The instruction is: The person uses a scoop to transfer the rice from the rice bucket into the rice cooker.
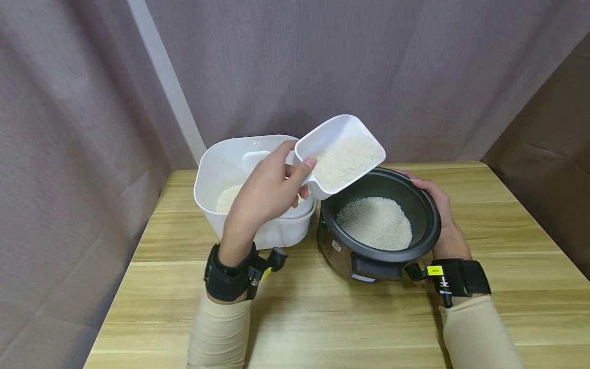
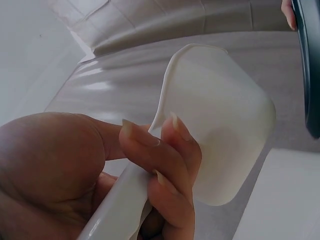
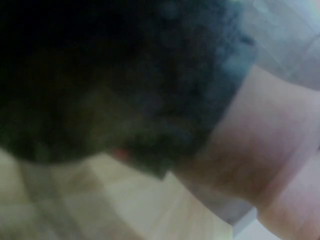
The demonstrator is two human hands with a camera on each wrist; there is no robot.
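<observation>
Head view: left hand (image 1: 265,192) grips rice scoop (image 1: 341,154) over cooker pot (image 1: 380,220); right hand (image 1: 438,215) seemingly clasps its rim.

White plastic rice bin (image 1: 216,169) sits toward the back edge of the wooden tabletop (image 1: 295,318), left of centre; black round rice cooker pot (image 1: 417,205) is just beside it on its right, with a rice heap (image 1: 374,223) in its bottom. White plastic scoop (image 1: 338,154) full of rice is up in the air above the gap between bin and pot, over the pot's back-left rim, held from the left by the left hand (image 1: 265,192). Right hand (image 1: 440,215) rests on the pot's right side.
</observation>
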